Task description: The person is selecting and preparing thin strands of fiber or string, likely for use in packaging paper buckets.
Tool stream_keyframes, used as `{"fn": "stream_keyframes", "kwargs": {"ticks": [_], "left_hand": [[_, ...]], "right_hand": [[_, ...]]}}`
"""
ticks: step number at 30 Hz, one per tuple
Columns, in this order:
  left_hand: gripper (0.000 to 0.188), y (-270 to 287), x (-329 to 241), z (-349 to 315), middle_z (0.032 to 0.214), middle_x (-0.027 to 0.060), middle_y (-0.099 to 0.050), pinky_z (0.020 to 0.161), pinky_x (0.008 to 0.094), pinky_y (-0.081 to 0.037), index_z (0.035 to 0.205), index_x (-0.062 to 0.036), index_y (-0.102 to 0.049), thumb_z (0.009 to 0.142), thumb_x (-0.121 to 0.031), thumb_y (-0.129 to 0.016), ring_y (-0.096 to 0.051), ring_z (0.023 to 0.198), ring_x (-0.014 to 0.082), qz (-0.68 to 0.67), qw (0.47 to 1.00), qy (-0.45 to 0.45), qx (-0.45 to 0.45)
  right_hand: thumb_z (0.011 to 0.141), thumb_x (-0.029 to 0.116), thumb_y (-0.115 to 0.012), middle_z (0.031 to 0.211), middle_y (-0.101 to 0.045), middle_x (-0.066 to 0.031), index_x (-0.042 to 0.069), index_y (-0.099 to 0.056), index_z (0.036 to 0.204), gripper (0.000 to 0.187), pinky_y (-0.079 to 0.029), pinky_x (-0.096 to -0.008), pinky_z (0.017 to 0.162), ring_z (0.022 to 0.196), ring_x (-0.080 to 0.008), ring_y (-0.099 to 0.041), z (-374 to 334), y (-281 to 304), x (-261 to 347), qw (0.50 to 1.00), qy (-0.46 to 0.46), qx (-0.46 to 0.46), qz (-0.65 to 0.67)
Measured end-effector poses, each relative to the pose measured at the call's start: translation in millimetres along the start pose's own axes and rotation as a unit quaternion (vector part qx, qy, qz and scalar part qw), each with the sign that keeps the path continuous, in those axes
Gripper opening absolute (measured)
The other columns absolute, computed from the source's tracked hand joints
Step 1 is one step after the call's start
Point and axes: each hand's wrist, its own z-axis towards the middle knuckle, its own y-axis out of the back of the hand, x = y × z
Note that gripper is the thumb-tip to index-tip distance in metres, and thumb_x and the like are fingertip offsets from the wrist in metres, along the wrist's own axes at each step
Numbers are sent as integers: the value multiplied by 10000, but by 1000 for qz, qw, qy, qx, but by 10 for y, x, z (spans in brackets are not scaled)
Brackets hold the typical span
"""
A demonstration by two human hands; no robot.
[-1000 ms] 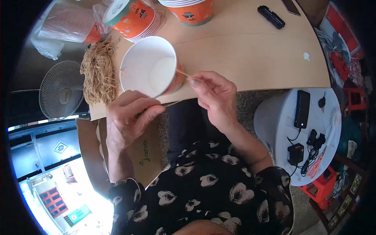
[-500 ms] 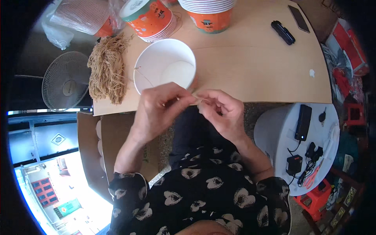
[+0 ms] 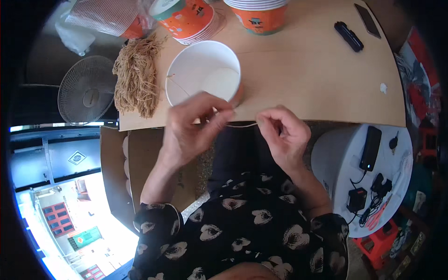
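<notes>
A thin tan string [image 3: 242, 125] runs between my hands just beyond the table's front edge. My left hand [image 3: 189, 130] pinches one part of it between thumb and fingers. The other end is gripped in the fingertips of my right hand [image 3: 287, 135]. Behind my left hand stands a paper bucket [image 3: 190, 60], white inside, its mouth tilted toward me. A thin strand rises from my left hand to a small knot against the bucket's inner wall. To the left of the bucket lies a thick bundle of tan strings [image 3: 135, 79].
Orange printed paper buckets [image 3: 186, 21] and another bucket stack [image 3: 261, 18] stand at the back. A black folded object [image 3: 348, 36] and a phone [image 3: 367, 21] lie far right. Below right, a white round stool [image 3: 345, 186] carries chargers and scissors. A fan [image 3: 88, 93] stands left.
My hands have moved apart, my right hand going right, so a length of string now shows between them. The whole view has shifted slightly.
</notes>
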Motion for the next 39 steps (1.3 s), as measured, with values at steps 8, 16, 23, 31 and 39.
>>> {"fn": "stream_keyframes", "kwargs": {"ticks": [8, 16, 23, 31, 39], "left_hand": [[212, 15, 276, 263, 1043, 106, -721, 833, 269, -531, 1156, 37, -659, 974, -34, -576, -674, 947, 147, -39, 999, 35, -6], [233, -60, 295, 388, 1025, 110, -725, 841, 264, -534, 1178, 52, -656, 976, -41, -586, -672, 927, 136, -80, 991, 94, 57], [201, -26, 320, 287, 980, 86, -732, 818, 272, -535, 1121, 28, -694, 945, -44, -630, -656, 896, 104, -36, 995, 84, 40], [208, 781, 471, 127, 1076, 92, -719, 786, 269, -539, 1075, -33, -721, 890, 28, -648, -679, 916, 152, 136, 984, 2, -118], [689, 808, 846, 117, 1329, 125, -596, 931, 383, -528, 1414, -82, -466, 778, -61, -731, -626, 1116, 250, 93, 994, 32, -44]], "right_hand": [[876, -35, -693, 734, -620, -14, -24, -652, 907, 52, -441, -201, 542, 644, -32, -556, 258, -217, -240, 996, 45, -75, 25], [892, 6, -699, 709, -582, 58, -5, -675, 920, 38, -387, -160, 552, 632, 13, -480, 283, -220, -294, 997, 18, -63, 43], [896, 25, -703, 731, -607, 51, -7, -683, 938, 57, -404, -168, 561, 643, 4, -501, 346, -318, -292, 995, -3, -40, 94], [939, 24, -665, 796, -609, 23, -43, -649, 1009, 98, -416, -160, 612, 699, -8, -520, 282, -136, -55, 995, 12, -38, 90], [975, 93, -569, 770, -572, -67, -60, -587, 1049, 171, -477, -268, 528, 601, -101, -530, 958, -433, 901, 956, 251, 57, 143]]}}
